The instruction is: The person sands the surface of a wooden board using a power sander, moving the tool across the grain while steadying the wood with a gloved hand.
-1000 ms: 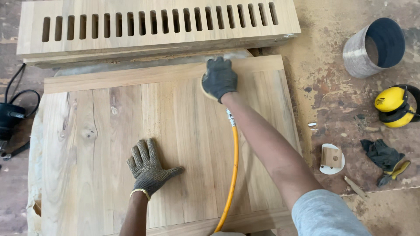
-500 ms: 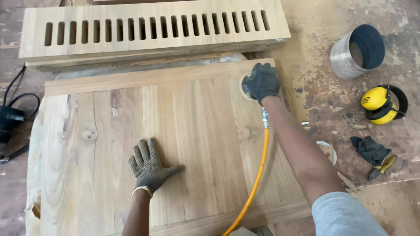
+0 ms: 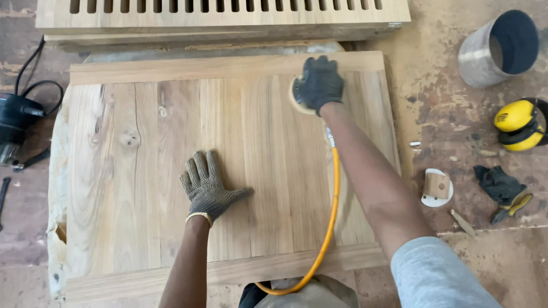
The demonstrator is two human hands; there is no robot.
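Two gloved hands are working the wooden panel point(image 3: 171, 171): the left hand point(image 3: 208, 185) is lying flat and released at six o'clock, the right hand point(image 3: 319, 84) is grasping a round sander point(image 3: 297, 100) at one o'clock.

Even, bright daylight falls flat across the scene; soft shadows sit just beneath the right hand point(image 3: 318, 84), which is slightly motion-blurred, while everything else stays sharp.

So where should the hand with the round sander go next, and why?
Probably leftward along the top of the wooden panel. The right hand presses the round sander near the panel's upper right, and a wide stretch of board lies to its left. The left hand rests flat lower down, clear of that path, and the yellow hose trails back toward the body.
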